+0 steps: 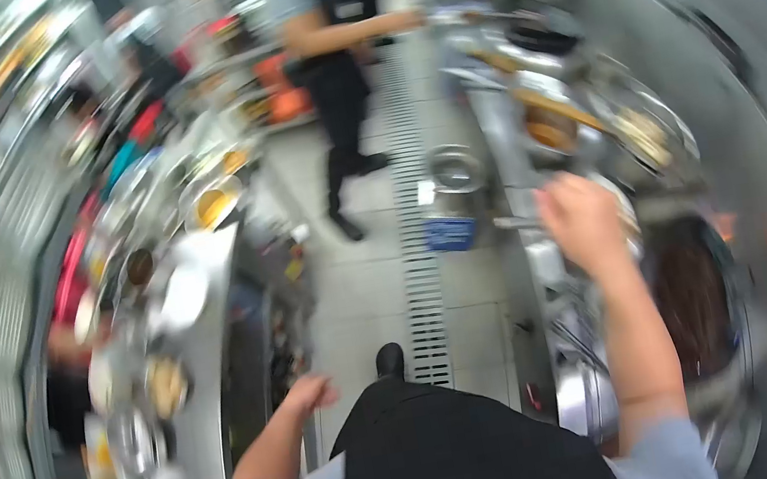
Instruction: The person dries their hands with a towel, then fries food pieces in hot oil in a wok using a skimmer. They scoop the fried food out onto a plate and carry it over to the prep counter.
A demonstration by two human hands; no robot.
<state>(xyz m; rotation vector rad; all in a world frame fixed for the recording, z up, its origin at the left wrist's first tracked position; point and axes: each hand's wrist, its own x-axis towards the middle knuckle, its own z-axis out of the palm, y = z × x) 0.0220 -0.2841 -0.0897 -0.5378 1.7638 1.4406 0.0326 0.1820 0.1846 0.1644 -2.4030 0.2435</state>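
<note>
My right hand is stretched forward over the stove side, fingers closed and blurred. Just left of it a metal handle sticks out over the counter edge; I cannot tell whether the hand grips it. Behind the hand, a pale round rim is partly covered. Further up stands a pot with orange-brown contents, a wooden-looking handle lying across it. My left hand hangs low beside the left counter, fingers loosely curled, with nothing visible in it.
A co-worker stands ahead in the aisle, one arm stretched right. A metal container and a blue box sit by the floor drain. Bowls crowd the left counter. A dark wok lies to the right, near a flame.
</note>
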